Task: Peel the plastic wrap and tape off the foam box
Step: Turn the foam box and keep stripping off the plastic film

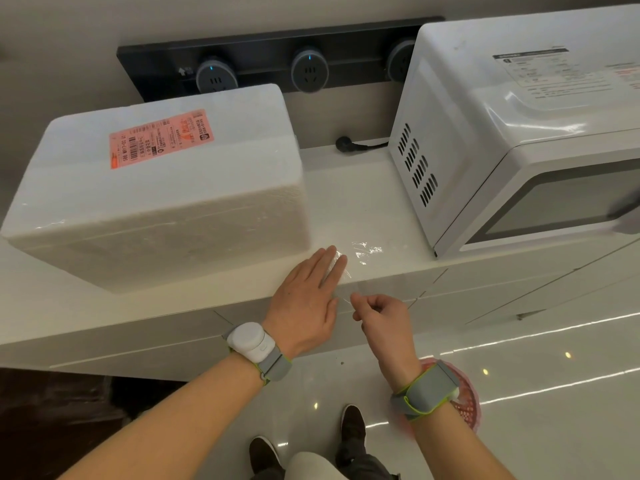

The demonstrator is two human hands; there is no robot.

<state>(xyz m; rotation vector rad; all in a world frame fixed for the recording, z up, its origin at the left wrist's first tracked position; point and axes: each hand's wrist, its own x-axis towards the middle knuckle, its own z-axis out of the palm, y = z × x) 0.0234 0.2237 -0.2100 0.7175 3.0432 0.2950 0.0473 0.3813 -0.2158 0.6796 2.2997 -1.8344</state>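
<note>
A white foam box [159, 188] with a pink shipping label [161, 138] stands on the white counter [356, 195] at the left. Clear wrap still glints along its front edge. A crumpled strip of clear plastic tape [363, 252] lies on the counter to the right of the box and runs toward my hands. My left hand [308, 299] is flat at the counter's front edge, fingers together, with the clear strip stuck across its fingertips. My right hand [381, 315] is just right of it, off the counter edge, thumb and forefinger pinched on the strip's end.
A white microwave [519, 140] fills the counter's right side, its black plug [346, 144] lying behind the gap. A dark socket rail [270, 60] runs along the wall. A pink-red basket [467, 400] sits on the glossy floor by my feet.
</note>
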